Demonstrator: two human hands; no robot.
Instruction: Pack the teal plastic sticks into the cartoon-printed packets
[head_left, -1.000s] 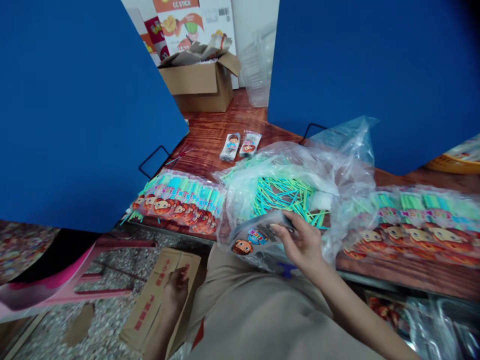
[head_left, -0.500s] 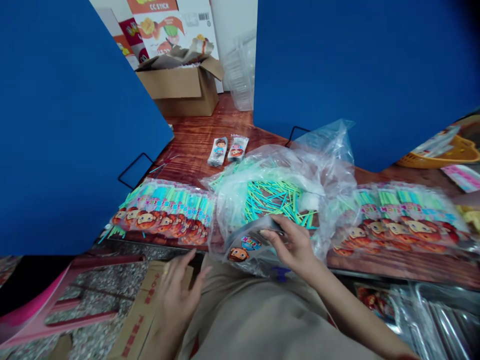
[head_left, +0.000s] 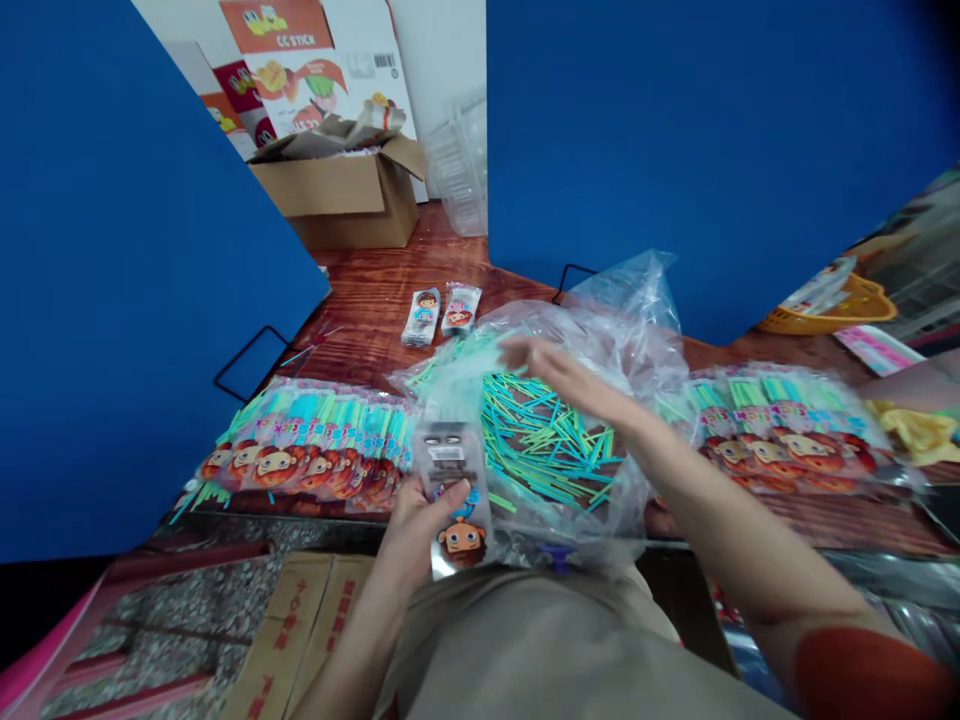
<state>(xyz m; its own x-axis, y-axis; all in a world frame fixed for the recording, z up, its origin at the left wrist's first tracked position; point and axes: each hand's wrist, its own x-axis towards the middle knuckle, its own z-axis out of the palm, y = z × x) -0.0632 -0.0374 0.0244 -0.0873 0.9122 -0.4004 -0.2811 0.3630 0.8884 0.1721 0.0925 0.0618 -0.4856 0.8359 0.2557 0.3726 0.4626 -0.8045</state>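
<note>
My left hand [head_left: 420, 525] is closed around a printed plastic pouch [head_left: 459, 545] with a cartoon face, its thumb pressed on the front. The pouch stands at the table's front edge, close to my lap; whether it is one or a stack I cannot tell. Above a pile of thin green and blue sticks [head_left: 551, 440] reaches my right hand [head_left: 559, 375], its fingers pointing left and smeared by motion. Beside those fingertips is a pale green blur near the pouch's upper end. The sticks lie inside a spread clear plastic bag [head_left: 626, 345].
Filled stick pouches lie in overlapping rows at left [head_left: 315, 445] and right [head_left: 780, 430]. Behind the pile are two small pouch stacks [head_left: 441, 312]. Blue panels [head_left: 150, 300] flank the table. An open carton [head_left: 337, 200] stands at the back, a yellow basket [head_left: 840, 308] at far right.
The pouch has passed from my right hand to my left, which has risen to the table edge. My right hand has moved up and left over the sticks. The view has shifted slightly.
</note>
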